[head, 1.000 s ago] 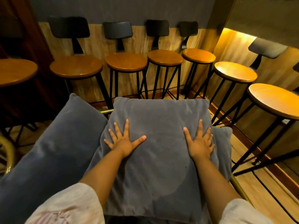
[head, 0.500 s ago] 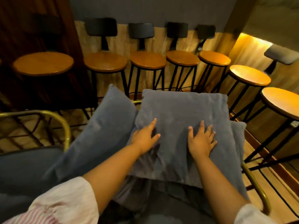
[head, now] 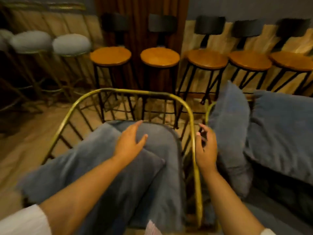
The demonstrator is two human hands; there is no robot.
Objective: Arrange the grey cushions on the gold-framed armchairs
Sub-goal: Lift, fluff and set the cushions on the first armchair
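Reaching over the gold-framed armchair [head: 192,126], my left hand [head: 130,143] lies spread on its one grey cushion [head: 94,167]; my right hand [head: 205,148] hangs loosely open beside two more cushions [head: 228,133] on the neighbouring seat.

The near armchair frame [head: 191,119] is thin metal tube with a brushed gold finish that catches a dull shine along its top rail; the bars under the rail look darker and matt. The grey cushion [head: 94,167] lying in it is soft cloth with a short velvety nap, matt and slightly creased. The upright cushion [head: 232,126] and the flat cushion [head: 281,133] to the right look like the same napped grey fabric. The bar stool seats [head: 160,57] are smooth orange-brown wood with a faint sheen, on matt black metal legs [head: 186,92]. The round pale seats [head: 72,44] at far left look fuzzy, though blurred. The floor [head: 20,150] is pale wood.
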